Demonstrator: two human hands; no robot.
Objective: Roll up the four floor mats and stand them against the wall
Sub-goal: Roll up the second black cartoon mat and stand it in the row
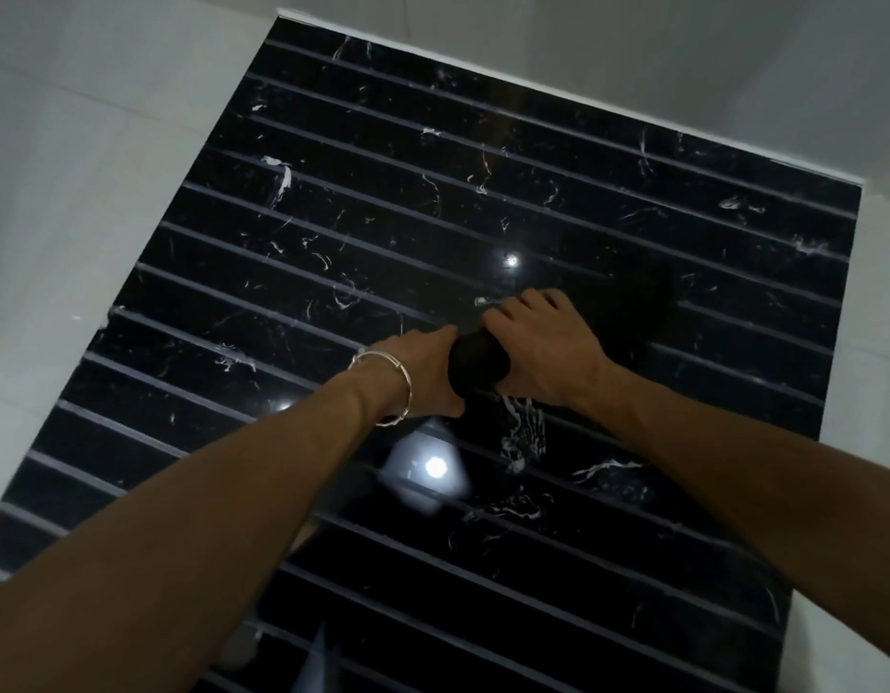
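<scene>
Here, L hand (425, 375), R hand (545, 342) — both curled round rolled mat (478, 363)

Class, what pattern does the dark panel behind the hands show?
The dark panel is black with white veins and pale parallel lines; head view.

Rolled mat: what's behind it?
Behind the rolled mat, gripped by the left hand and right hand, is a black marble panel with pale grooves and white veins. The patch directly behind the roll and hands is covered.
</scene>
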